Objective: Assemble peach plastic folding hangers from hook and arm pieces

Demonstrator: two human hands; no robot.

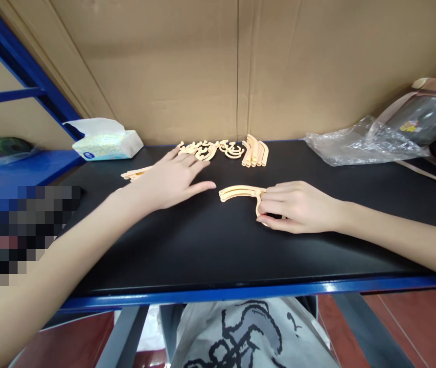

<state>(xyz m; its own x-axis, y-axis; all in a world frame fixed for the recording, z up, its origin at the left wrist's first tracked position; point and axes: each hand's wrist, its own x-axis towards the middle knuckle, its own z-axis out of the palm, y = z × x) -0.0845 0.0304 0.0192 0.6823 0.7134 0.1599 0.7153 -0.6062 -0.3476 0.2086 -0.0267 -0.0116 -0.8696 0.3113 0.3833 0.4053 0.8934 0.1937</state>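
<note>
My right hand is closed around a cream plastic hanger piece low over the black tabletop. A long curved arm of it points left, and a smaller curved part shows below my fingers. Over the table's left half, my left hand stretches forward, thumb apart and fingers extended. Its fingertips are at the near left edge of a pile of small cream hook-shaped parts; whether they touch is unclear. Right of that pile lies a stack of curved hanger arms. More cream pieces are partly hidden behind my left wrist.
A tissue pack stands at the back left. Crumpled clear plastic and a transparent bag lie at the back right. Cardboard walls the far side. A blue edge borders the black table in front.
</note>
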